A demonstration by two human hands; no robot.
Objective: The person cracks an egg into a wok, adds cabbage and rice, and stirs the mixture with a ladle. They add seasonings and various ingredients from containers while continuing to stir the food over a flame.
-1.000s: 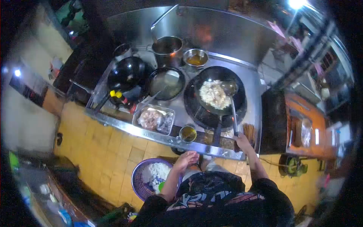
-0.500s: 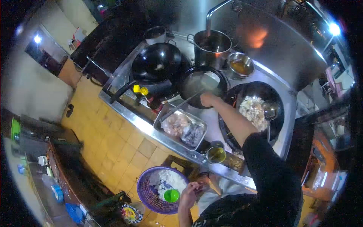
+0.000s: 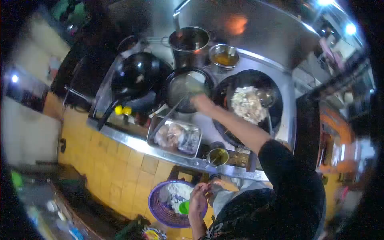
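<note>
My right hand (image 3: 199,102) reaches forward over the stove to the near rim of a shallow dark pan (image 3: 185,85) of liquid. A long metal ladle handle (image 3: 168,116) slants from that pan toward a steel tray (image 3: 192,150); blur hides whether my fingers grip it. To the right, a black wok (image 3: 276,114) holds a mound of fried rice (image 3: 248,105) with a ladle bowl (image 3: 266,96) resting in it. My left hand (image 3: 199,196) hovers low over a purple basket (image 3: 157,202) of white rice with a green cup (image 3: 184,207) in it, holding nothing visible.
A tall pot (image 3: 189,40) and a steel bowl of sauce (image 3: 225,58) stand at the back. An empty black wok (image 3: 138,74) sits left, with yellow-capped bottles (image 3: 123,110) before it. A small cup of oil (image 3: 218,156) stands on the counter edge. The floor is yellow tile (image 3: 116,168).
My right hand left the wok ladle's handle and reached across to the shallow pan. My left hand dropped to the purple basket. My head view swung about.
</note>
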